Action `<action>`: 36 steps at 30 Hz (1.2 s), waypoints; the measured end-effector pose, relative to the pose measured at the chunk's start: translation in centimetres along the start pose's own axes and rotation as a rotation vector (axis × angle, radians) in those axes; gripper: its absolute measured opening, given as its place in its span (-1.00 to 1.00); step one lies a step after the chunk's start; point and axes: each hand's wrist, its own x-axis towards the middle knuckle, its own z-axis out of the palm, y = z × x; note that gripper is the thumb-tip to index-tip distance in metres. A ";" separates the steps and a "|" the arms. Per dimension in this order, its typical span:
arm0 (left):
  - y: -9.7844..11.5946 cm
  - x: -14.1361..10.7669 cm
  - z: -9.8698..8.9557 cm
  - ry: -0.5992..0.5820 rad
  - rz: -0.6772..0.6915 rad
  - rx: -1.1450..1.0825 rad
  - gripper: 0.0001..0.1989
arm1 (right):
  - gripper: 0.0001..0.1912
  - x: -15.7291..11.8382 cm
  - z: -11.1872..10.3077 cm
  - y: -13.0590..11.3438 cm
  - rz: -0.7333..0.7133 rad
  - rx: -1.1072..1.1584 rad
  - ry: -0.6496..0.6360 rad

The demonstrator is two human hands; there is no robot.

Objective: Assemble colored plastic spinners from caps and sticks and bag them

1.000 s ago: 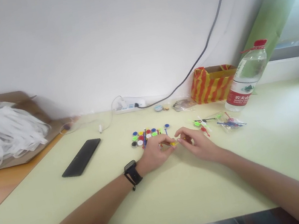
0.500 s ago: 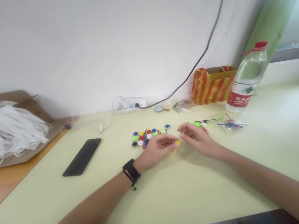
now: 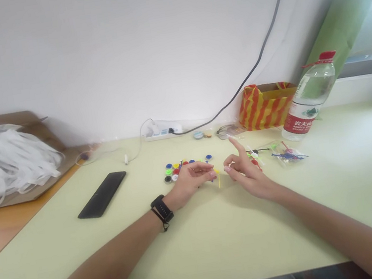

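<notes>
My left hand (image 3: 196,179) pinches a small yellow plastic piece (image 3: 219,179) between thumb and fingertips; its thin stick hangs downward, and its upper end is partly hidden by the fingers. Just to the right, my right hand (image 3: 248,173) is apart from that piece, index finger stretched up and the other fingers loosely bent, with nothing visible in it. Behind my left hand lie several colourful round discs (image 3: 168,179) and thin sticks, partly covered. Beside my right hand are more coloured plastic pieces (image 3: 255,162), also partly covered.
To the right lies a clear bag of coloured sticks (image 3: 289,155); a water bottle (image 3: 300,122) and striped bag (image 3: 262,107) stand behind. A black flat case (image 3: 102,195) lies at left, near a box of white strips (image 3: 14,158). A power strip (image 3: 161,133) sits against the wall.
My right hand has come away from the yellow piece and raised its index finger. The yellow piece, still in my left hand, has turned from slanted to nearly vertical.
</notes>
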 end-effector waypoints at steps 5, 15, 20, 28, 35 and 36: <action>0.1 0.0 0.0 0.023 0.000 0.049 -0.59 | -0.42 0.3 -0.7 0.1 0.059 0.002 -0.073; 0.1 -0.1 -0.1 0.041 -0.010 0.073 -0.62 | -0.56 0.4 -0.1 -0.1 0.092 0.098 -0.012; 0.1 -0.1 -0.1 0.044 -0.016 0.084 -0.63 | -0.42 0.6 -0.6 0.5 0.149 0.075 -0.112; 0.2 -0.1 -0.2 0.052 -0.028 0.095 -0.58 | -0.53 1.0 -0.7 -0.1 0.184 0.151 -0.045; 0.1 -0.2 0.1 -0.007 0.027 0.071 -0.62 | -0.65 0.8 0.3 0.3 0.133 0.326 -0.081; 0.0 -0.3 0.1 -0.013 0.030 0.073 -0.61 | -0.66 0.8 0.3 0.4 0.134 0.328 -0.087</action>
